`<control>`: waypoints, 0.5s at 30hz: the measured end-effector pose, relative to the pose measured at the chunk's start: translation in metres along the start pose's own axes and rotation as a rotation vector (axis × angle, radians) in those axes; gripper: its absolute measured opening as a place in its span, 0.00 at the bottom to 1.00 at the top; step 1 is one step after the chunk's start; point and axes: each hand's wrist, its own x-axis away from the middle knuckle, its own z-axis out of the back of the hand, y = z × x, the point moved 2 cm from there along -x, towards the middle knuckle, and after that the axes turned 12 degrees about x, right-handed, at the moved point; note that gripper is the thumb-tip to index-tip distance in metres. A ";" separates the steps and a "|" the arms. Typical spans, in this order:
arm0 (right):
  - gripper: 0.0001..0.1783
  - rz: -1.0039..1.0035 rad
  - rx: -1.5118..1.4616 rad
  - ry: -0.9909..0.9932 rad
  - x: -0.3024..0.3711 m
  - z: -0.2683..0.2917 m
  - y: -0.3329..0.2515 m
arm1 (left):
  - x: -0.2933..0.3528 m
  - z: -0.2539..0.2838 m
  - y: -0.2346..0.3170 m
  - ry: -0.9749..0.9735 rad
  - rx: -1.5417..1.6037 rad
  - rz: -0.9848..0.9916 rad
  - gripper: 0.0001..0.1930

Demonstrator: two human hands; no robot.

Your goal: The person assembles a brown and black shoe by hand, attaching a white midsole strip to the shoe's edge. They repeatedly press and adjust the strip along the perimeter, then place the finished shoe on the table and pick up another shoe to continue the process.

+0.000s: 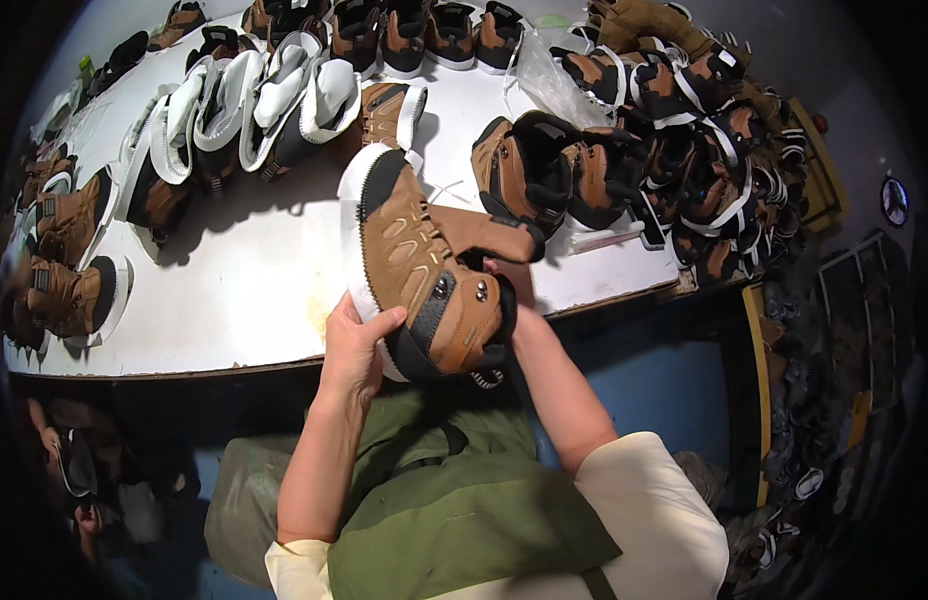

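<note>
A brown and black lace-up boot without laces is tilted above the near edge of the table, its toe pointing away and its white sole edge facing left. My left hand grips it near the heel, thumb on the brown side and the other fingers out of sight under the sole. My right hand is at the ankle opening, beside the tongue, which sticks out to the right. Most of the right hand's fingers are hidden behind the boot; a fingertip shows by the tongue.
The white table carries several upside-down or tilted boots with white lining at the left, a row of boots along the back, and a pair of boots at the right. Further right is a heap of boots near a clear plastic bag. Another person's hand shows lower left.
</note>
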 end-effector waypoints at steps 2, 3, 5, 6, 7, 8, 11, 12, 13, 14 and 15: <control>0.15 0.147 0.073 0.190 0.018 0.008 -0.018 | -0.003 0.004 -0.003 0.008 0.017 -0.019 0.24; 0.14 0.235 0.138 0.209 0.043 0.002 -0.031 | -0.003 0.005 -0.004 0.008 0.014 -0.019 0.24; 0.16 0.471 0.185 0.221 0.089 -0.015 -0.051 | -0.005 0.003 -0.006 0.001 0.007 -0.021 0.23; 0.16 0.561 0.256 0.162 0.105 -0.018 -0.057 | -0.005 0.002 -0.008 -0.002 0.001 -0.019 0.23; 0.16 0.624 0.346 0.184 0.121 -0.026 -0.058 | -0.005 0.001 -0.010 -0.005 -0.009 -0.013 0.23; 0.17 0.684 0.439 0.206 0.134 -0.035 -0.055 | -0.005 0.001 -0.011 -0.002 -0.020 -0.011 0.24; 0.25 0.822 0.714 0.098 0.153 -0.052 -0.039 | -0.004 0.000 -0.012 -0.010 -0.087 -0.001 0.25; 0.30 0.813 0.706 0.106 0.157 -0.060 -0.037 | -0.003 0.000 -0.009 -0.019 -0.131 0.001 0.26; 0.31 0.787 0.717 0.100 0.157 -0.065 -0.038 | -0.001 0.001 -0.007 -0.024 -0.173 -0.001 0.27; 0.32 0.762 0.729 0.091 0.154 -0.067 -0.040 | 0.001 0.002 -0.006 0.026 -0.329 -0.116 0.28; 0.33 0.745 0.719 0.083 0.153 -0.066 -0.040 | 0.004 0.003 -0.006 0.077 -0.486 -0.233 0.29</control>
